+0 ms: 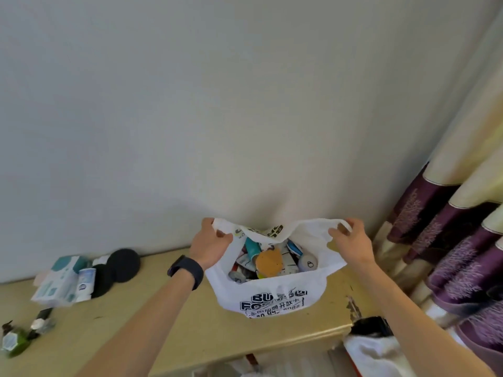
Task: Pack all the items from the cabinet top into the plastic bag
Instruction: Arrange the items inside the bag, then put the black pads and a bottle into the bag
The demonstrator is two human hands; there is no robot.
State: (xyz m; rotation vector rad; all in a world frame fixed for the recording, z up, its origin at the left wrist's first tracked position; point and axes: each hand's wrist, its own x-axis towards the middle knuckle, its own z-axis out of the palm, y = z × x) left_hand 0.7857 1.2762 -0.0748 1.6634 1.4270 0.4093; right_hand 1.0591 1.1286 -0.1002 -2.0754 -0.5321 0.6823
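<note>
Forearms extend over cabinet top (163,319). Left hand (211,240) and right hand (351,240) each clench one handle of plastic bag (272,297), mouth held spread. Bag sits at cabinet's right end by wall, part-filled. Assessment: thin, soft, slippery film, may tear under load; lift by both handles. Carton pack (58,278), black pads (123,265), small bottles (16,338) remain unpacked at left.

White plastic bag (272,292) printed in black with partly readable "BU", "FO" and Chinese characters "开放".
</note>
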